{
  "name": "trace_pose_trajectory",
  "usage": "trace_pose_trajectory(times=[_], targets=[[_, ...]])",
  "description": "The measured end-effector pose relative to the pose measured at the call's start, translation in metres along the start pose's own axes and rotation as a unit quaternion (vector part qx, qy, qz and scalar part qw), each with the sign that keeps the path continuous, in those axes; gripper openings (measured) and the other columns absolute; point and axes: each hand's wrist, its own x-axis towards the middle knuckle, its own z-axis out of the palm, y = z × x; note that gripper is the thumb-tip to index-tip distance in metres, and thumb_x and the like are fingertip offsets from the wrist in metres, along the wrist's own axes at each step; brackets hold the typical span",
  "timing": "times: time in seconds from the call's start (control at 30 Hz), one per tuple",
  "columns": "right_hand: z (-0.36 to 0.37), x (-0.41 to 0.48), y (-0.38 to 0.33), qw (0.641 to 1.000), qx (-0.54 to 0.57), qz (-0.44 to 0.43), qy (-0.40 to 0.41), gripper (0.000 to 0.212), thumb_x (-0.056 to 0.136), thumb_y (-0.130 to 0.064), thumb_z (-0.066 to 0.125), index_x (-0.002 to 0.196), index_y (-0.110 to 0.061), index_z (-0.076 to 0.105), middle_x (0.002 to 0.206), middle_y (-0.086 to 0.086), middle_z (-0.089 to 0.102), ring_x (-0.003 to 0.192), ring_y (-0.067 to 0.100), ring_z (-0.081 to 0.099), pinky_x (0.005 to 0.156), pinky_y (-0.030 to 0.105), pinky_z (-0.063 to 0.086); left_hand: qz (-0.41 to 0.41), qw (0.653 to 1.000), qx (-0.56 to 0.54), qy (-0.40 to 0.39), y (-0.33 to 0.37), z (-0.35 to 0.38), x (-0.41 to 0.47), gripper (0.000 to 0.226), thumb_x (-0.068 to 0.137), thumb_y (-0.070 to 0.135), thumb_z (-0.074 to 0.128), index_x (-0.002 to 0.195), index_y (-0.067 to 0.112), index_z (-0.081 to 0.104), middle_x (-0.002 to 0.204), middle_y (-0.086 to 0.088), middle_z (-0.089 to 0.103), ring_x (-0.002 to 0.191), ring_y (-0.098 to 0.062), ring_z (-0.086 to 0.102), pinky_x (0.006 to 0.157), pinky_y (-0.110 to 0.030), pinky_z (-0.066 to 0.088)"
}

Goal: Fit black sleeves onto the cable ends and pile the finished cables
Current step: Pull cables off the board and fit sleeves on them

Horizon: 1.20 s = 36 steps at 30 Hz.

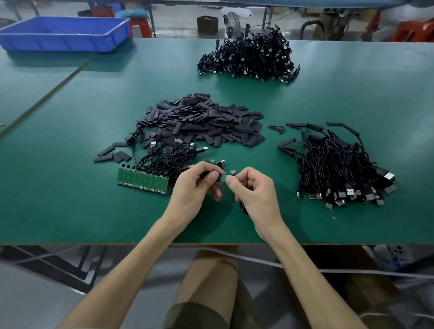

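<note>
My left hand pinches a black sleeve between thumb and fingers. My right hand pinches the small green board end of a cable, which meets the sleeve's mouth. The cable's black wire loops below my right palm. A heap of loose black sleeves lies just beyond my hands. A bundle of unsleeved cables sits left of my hands, joined to a green circuit board strip. A pile of sleeved cables lies to the right.
A further heap of black cables lies at the back of the green table. A blue plastic tray stands at the back left. The table's front edge runs just under my forearms.
</note>
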Motion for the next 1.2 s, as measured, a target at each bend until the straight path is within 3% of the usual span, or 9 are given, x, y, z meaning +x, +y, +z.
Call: trace_pose_trajectory(times=[0.17, 0.37, 0.63, 0.77, 0.9, 1.07, 1.2], targets=[[0.003, -0.001, -0.002, 1.000, 0.003, 0.010, 0.013, 0.027, 0.096, -0.029, 0.071, 0.080, -0.008, 0.070, 0.058, -0.004, 0.058, 0.058, 0.011, 0.051, 0.060, 0.025, 0.043, 0.003, 0.998, -0.056, -0.008, 0.002, -0.003, -0.003, 0.015, 0.100, 0.003, 0.059, 0.114, 0.003, 0.065, 0.082, -0.007, 0.068, 0.075, -0.022, 0.067, 0.067, -0.032, 0.059], [0.002, -0.002, -0.002, 1.000, 0.002, 0.010, 0.007, 0.027, 0.096, -0.033, 0.072, 0.079, -0.012, 0.072, 0.057, -0.002, 0.058, 0.059, 0.013, 0.051, 0.062, 0.031, 0.043, 0.005, 1.000, -0.020, 0.018, 0.001, -0.005, -0.002, 0.012, 0.097, 0.002, 0.064, 0.105, 0.007, 0.071, 0.065, -0.006, 0.066, 0.059, -0.021, 0.063, 0.063, -0.027, 0.054], [0.002, -0.002, -0.003, 1.000, 0.009, 0.009, -0.023, 0.030, 0.094, -0.043, 0.072, 0.078, -0.018, 0.074, 0.057, -0.001, 0.060, 0.058, 0.019, 0.050, 0.061, 0.036, 0.040, 0.022, 0.999, 0.025, 0.000, 0.004, -0.001, -0.003, 0.014, 0.093, 0.003, 0.069, 0.098, 0.016, 0.073, 0.066, -0.003, 0.069, 0.059, -0.017, 0.064, 0.066, -0.025, 0.054], [0.003, -0.002, -0.006, 0.999, 0.014, 0.000, -0.038, 0.030, 0.098, -0.043, 0.067, 0.082, -0.020, 0.076, 0.060, 0.000, 0.065, 0.060, 0.012, 0.057, 0.066, 0.028, 0.047, 0.013, 1.000, 0.008, 0.011, 0.001, -0.006, -0.003, 0.012, 0.095, 0.006, 0.068, 0.100, 0.014, 0.075, 0.068, -0.004, 0.070, 0.061, -0.018, 0.063, 0.068, -0.030, 0.055], [0.004, -0.002, -0.006, 0.999, 0.019, -0.001, -0.039, 0.031, 0.105, -0.034, 0.059, 0.086, -0.016, 0.077, 0.067, 0.003, 0.071, 0.065, 0.010, 0.061, 0.069, 0.022, 0.048, -0.005, 1.000, -0.015, 0.014, -0.003, -0.008, -0.001, 0.011, 0.098, 0.013, 0.066, 0.103, 0.015, 0.075, 0.067, -0.005, 0.068, 0.061, -0.018, 0.062, 0.068, -0.026, 0.052], [0.004, 0.000, -0.002, 0.999, 0.035, 0.009, -0.012, 0.016, 0.101, -0.029, 0.067, 0.096, -0.014, 0.068, 0.072, 0.003, 0.074, 0.070, 0.009, 0.067, 0.072, 0.018, 0.050, -0.018, 1.000, -0.025, 0.002, -0.007, -0.008, 0.000, 0.012, 0.099, 0.010, 0.063, 0.104, 0.012, 0.073, 0.065, -0.006, 0.066, 0.061, -0.019, 0.061, 0.067, -0.028, 0.052], [0.001, 0.001, 0.001, 0.998, 0.055, 0.008, -0.004, 0.017, 0.099, -0.026, 0.071, 0.093, -0.011, 0.065, 0.072, 0.006, 0.074, 0.070, 0.014, 0.069, 0.073, 0.021, 0.053, -0.022, 0.999, -0.029, -0.012, -0.008, -0.007, 0.000, 0.010, 0.096, 0.009, 0.067, 0.102, 0.014, 0.074, 0.065, -0.006, 0.068, 0.059, -0.018, 0.062, 0.065, -0.027, 0.053]])
